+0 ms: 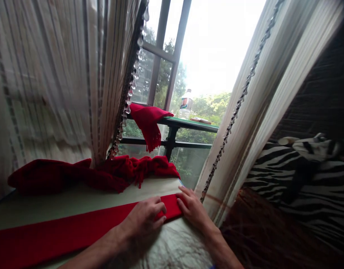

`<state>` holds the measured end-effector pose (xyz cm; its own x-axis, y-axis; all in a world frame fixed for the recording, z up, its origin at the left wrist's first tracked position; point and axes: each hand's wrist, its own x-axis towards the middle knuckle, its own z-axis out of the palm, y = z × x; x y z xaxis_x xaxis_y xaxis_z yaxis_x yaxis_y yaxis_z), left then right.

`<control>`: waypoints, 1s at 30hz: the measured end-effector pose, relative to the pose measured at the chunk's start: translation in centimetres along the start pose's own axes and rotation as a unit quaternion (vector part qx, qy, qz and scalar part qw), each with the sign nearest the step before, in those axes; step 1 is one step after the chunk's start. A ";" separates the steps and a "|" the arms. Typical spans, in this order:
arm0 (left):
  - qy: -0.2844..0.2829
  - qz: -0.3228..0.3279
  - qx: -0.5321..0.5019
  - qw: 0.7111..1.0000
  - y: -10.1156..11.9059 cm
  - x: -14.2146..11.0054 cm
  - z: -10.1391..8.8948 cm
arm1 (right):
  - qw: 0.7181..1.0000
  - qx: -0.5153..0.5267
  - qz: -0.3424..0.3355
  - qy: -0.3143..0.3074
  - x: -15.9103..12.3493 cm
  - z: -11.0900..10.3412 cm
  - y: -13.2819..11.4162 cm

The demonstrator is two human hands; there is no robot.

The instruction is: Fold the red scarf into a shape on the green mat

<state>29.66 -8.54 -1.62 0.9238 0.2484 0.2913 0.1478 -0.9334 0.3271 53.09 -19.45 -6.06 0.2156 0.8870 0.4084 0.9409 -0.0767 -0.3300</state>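
Observation:
A long red scarf [76, 231], folded into a flat narrow strip, runs across the pale surface [163, 246] from the lower left to near the far right edge. My left hand [146, 216] is on the strip close to its right end, fingers curled and closed on the cloth; the fingertips are partly hidden. At that end lies my right hand [191, 207], its fingers stretched out and apart, touching the scarf's end. Behind the strip a crumpled darker red scarf [104, 175] with fringes lies along the far edge.
Beaded sheer curtains [62, 82] [261, 97] hang on both sides of an open window. Another fringed red scarf [149, 119] drapes over the green railing [200, 126], where a clear bottle [186, 104] stands. At right is zebra-striped fabric [315, 186].

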 end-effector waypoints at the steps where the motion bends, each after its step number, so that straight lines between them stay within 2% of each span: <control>1: -0.003 -0.006 -0.006 1.000 0.2 0.4 0.3 | 1.000 0.001 0.003 -0.003 0.0 0.0 0.1; 8: -0.008 0.003 -0.018 1.000 -0.1 0.8 1.2 | 1.000 0.008 0.017 -0.011 0.1 0.3 0.6; 16: 0.017 0.015 -0.012 1.000 -0.9 0.8 2.2 | 0.999 0.016 0.032 -0.010 0.4 0.8 1.4; 25: -0.029 0.043 0.101 0.994 -0.2 1.2 1.7 | 0.999 0.013 0.035 -0.017 0.3 0.3 0.8; 30: 0.012 0.073 0.155 0.985 0.1 1.2 1.8 | 0.999 0.006 0.039 -0.026 0.3 0.1 0.5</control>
<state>31.39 -8.80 -2.89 0.9354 0.1076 0.3369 0.1173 -0.9931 -0.0086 53.61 -19.18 -6.20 0.2735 0.9007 0.3374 0.9188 -0.1409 -0.3687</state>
